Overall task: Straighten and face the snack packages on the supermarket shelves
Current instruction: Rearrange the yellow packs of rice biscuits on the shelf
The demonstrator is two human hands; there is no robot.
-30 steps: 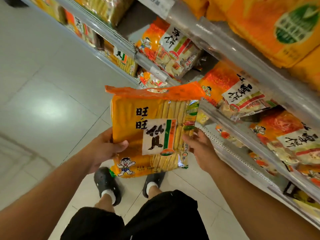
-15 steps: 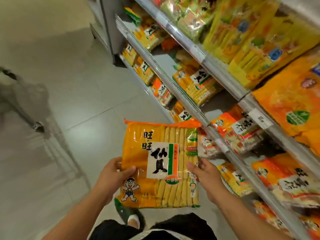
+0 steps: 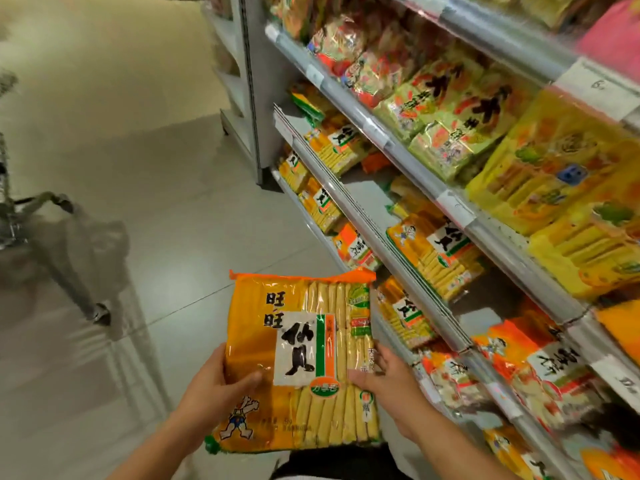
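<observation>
1. Left hand and right hand both grip the orange rice cracker pack by its side edges, thumbs on the front, label facing up, out over the aisle floor
2. Shelves of similar packs run along the right; a metal cart leg stands left
3. Versus 0.5 s ago: same grip, view tilted up, more upper shelving visible

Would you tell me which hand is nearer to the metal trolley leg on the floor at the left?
Left. The left hand grips the rice cracker bag's left edge, on the side facing the trolley leg; the right hand grips the bag's far edge, toward the shelves.
</observation>
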